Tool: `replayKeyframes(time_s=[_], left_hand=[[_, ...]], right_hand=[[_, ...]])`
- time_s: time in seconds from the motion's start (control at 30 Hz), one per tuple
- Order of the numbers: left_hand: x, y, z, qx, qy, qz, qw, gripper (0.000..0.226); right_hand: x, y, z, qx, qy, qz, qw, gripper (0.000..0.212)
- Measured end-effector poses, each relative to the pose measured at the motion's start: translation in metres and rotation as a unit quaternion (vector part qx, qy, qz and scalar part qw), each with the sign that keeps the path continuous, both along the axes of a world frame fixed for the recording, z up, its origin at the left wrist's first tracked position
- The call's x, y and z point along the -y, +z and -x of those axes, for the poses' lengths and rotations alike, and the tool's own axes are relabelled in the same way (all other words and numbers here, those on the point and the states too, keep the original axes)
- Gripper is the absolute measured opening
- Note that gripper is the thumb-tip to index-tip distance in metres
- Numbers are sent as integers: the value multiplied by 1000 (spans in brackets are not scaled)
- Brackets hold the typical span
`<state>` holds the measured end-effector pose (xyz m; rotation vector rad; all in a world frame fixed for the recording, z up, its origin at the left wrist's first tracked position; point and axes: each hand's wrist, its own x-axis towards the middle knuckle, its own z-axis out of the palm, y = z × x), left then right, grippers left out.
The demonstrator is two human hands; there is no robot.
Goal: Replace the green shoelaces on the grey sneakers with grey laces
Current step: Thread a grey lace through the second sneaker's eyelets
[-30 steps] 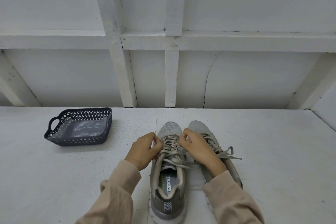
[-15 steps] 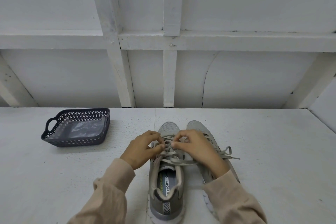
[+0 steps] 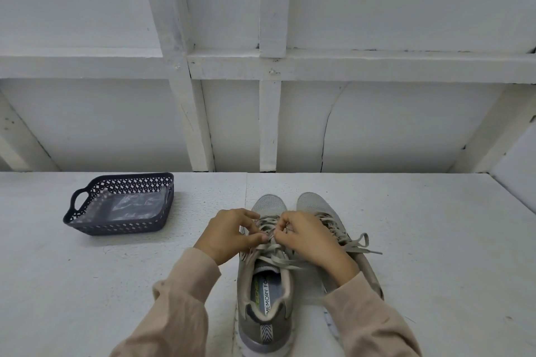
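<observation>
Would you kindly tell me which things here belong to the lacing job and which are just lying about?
In the job:
left sneaker
right sneaker
laces, pinched by both hands
left hand
right hand

Lying about, untouched now:
basket
plastic bag inside it

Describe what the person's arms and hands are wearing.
Long, loose pale-beige sleeves cover both arms to the wrists: left sleeve, right sleeve. The left grip and right grip are bare, with no gloves, rings or watch showing.
</observation>
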<state>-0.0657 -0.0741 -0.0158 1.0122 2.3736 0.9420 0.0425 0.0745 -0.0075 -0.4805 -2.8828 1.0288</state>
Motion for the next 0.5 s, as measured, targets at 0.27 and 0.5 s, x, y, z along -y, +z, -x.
replayKeyframes(time_s=[0.27,0.5], left_hand=[[9,-10,-6,64,41,-64,995,14],[16,-13,-5,124,65,-95,986,12]], right_hand=[[-2,-9,-1,7,-21,67,997,12],[-2,-7,1,7,-28,63,998,11]])
